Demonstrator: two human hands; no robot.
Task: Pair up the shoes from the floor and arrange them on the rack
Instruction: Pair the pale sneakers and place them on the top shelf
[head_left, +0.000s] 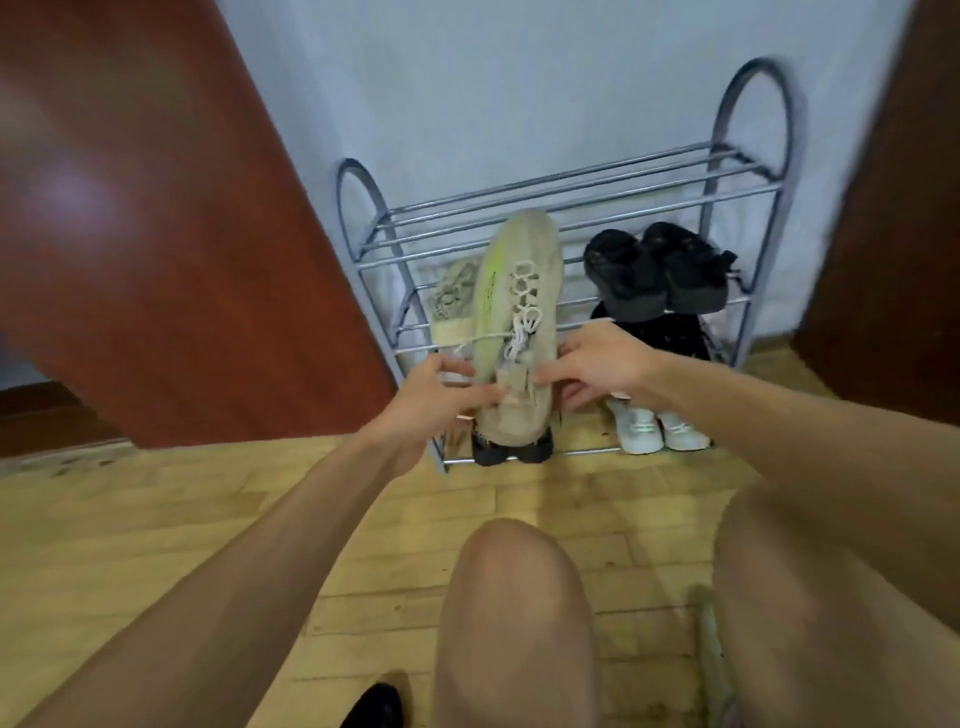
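Observation:
A beige knit sneaker (519, 291) with a yellow-green stripe and white laces is held toe-forward in front of the metal shoe rack (571, 182). My left hand (441, 395) grips its heel from the left and my right hand (597, 364) grips it from the right. Its matching beige sneaker (452, 296) lies on the rack's middle shelf at the left. A pair of black sandals (654, 270) sits on the same shelf at the right. Below them are black shoes (660, 338), partly hidden.
A pair of white sneakers (660, 426) stands at the bottom right of the rack, dark shoes (514, 452) at the bottom left. A brown door (156, 208) stands left, another brown panel (893, 208) right. My bare knees are over the wooden floor (208, 519). A black shoe (374, 706) lies near the bottom edge.

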